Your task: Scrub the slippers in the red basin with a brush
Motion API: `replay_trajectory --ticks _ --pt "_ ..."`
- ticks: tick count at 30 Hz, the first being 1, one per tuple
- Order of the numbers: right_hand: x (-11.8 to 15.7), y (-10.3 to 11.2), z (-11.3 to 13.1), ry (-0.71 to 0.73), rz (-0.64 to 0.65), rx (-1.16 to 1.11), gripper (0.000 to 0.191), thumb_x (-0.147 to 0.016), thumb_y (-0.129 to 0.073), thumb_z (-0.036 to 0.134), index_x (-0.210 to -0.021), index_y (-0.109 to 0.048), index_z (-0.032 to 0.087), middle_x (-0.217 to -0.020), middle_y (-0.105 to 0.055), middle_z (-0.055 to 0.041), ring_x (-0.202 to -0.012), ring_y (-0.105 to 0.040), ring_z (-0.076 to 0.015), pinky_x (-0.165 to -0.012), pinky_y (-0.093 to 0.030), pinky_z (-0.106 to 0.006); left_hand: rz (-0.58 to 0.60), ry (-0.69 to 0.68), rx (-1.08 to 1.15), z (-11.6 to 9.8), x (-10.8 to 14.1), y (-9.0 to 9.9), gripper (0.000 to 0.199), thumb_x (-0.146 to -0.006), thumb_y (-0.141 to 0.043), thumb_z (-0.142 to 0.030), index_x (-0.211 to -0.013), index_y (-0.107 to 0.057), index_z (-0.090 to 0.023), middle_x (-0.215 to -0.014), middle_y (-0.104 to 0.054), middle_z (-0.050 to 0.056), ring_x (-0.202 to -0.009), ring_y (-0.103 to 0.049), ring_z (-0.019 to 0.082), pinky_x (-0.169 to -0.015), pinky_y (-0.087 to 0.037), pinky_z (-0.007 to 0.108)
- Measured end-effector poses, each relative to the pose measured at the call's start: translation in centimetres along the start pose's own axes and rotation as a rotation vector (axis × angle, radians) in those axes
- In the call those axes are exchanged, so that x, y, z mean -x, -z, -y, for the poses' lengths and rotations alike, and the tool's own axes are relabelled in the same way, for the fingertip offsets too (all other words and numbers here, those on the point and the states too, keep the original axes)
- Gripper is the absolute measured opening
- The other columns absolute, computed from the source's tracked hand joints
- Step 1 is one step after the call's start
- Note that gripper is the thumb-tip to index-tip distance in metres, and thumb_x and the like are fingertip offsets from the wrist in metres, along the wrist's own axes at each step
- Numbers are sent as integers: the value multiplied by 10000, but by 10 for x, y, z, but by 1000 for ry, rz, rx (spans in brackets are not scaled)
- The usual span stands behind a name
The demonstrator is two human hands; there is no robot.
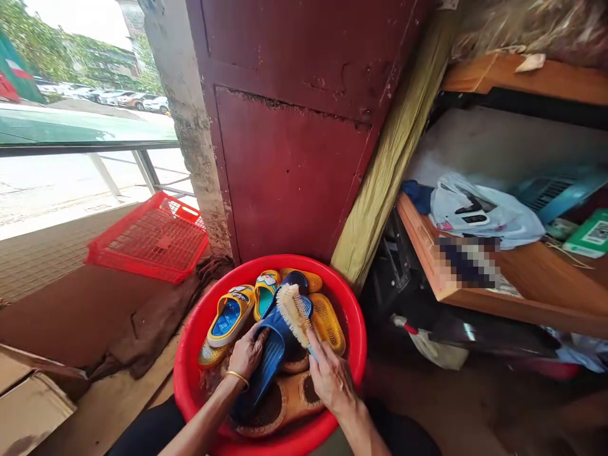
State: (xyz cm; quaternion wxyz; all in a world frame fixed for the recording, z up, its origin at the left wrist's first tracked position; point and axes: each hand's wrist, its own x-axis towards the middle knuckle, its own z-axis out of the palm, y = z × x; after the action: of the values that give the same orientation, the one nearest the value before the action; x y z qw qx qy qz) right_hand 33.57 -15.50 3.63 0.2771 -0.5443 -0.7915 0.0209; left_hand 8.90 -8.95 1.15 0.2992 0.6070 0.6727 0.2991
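Observation:
My left hand (247, 354), with a bangle at the wrist, grips a blue slipper (270, 358) over the red basin (186, 354). In my right hand (330, 377) is a scrub brush (293, 311) with pale bristles, held close to the slipper's strap. Yellow sandals with blue insoles (231, 316) lie at the basin's left side, and a yellow slipper (327, 323) lies at its right. A brown slipper (297, 392) rests in the lower part of the basin, partly covered by the blue one.
A red plastic crate (152, 237) stands at the left near cardboard (35, 402) and a dark cloth. Behind the basin is a dark red door (289, 164). On the right, a wooden shelf (532, 272) holds a plastic bag (484, 209) and a green box (589, 234).

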Motion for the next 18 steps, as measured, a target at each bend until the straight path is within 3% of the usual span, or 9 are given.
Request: replay_trajectory --ticks 2,5,8,13,18 --pt "4 0 -2 22 51 12 646 -961 -401 106 -1576 -353 297 -1101 -729 -88 -901 -725 -201 -832 -581 -281 3 -15 -157 -3 3 1 497 -955 -416 -397 -1397 -586 -244 -1325 -700 126 -1231 -650 319 -1008 -500 432" --pt "5 3 -11 45 97 16 652 -960 -408 110 -1576 -351 315 -1053 -730 -73 -879 -727 -189 -808 -574 -256 43 -160 -292 -10 8 3 533 -939 -462 -281 -1469 -512 -266 -1429 -630 101 -1276 -624 276 -1050 -485 402" --pt "3 5 -16 54 117 28 639 -960 -429 143 -1561 -374 353 -942 -728 -40 -781 -724 -175 -714 -576 -226 72 -214 -358 -16 10 8 561 -940 -461 -223 -1496 -478 -300 -1404 -652 84 -1229 -656 255 -1012 -516 379" --pt "25 1 -5 76 163 47 644 -930 -462 162 -1513 -435 433 -919 -742 -21 -662 -715 -156 -604 -555 -189 -21 -77 -291 -19 6 22 549 -949 -462 -190 -1488 -489 -291 -1409 -648 86 -1252 -639 245 -1038 -487 374" --pt "54 4 0 20 87 87 666 -931 -412 156 -1490 -424 518 -1037 -762 -5 -642 -730 -163 -539 -553 -200 -73 37 -183 -19 3 30 475 -980 -462 -293 -1449 -537 -306 -1347 -693 80 -1225 -653 265 -999 -484 385"
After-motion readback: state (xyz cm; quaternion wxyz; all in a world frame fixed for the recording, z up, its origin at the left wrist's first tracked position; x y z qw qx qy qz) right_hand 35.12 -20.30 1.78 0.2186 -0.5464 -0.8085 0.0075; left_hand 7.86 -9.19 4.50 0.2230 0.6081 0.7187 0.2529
